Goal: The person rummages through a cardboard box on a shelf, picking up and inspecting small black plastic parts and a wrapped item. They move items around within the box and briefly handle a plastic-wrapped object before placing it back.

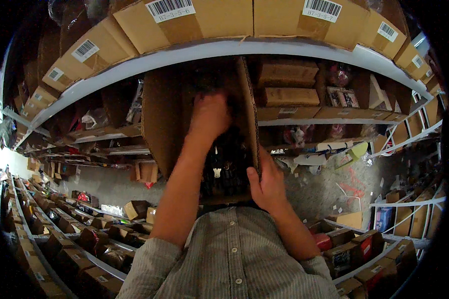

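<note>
An open cardboard box (164,119) stands pulled out from the shelf in front of me. Its far end lies in deep shadow under the shelf beam. Inside its near part are several small black, shiny items (227,174), too dark to name. My left hand (212,117) reaches deep into the box, over those items. Its fingers look curled, and shadow hides what they hold, if anything. With the thumb inside and the fingers outside, my right hand (269,184) grips the box's right wall near its front corner.
Just above the box runs a grey shelf beam (214,49), carrying labelled cardboard bins (224,22). More shelf bins with wrapped goods (340,94) stand to the right. Low racks of bins (90,236) lie behind me at both sides. Scraps litter the concrete floor (329,187).
</note>
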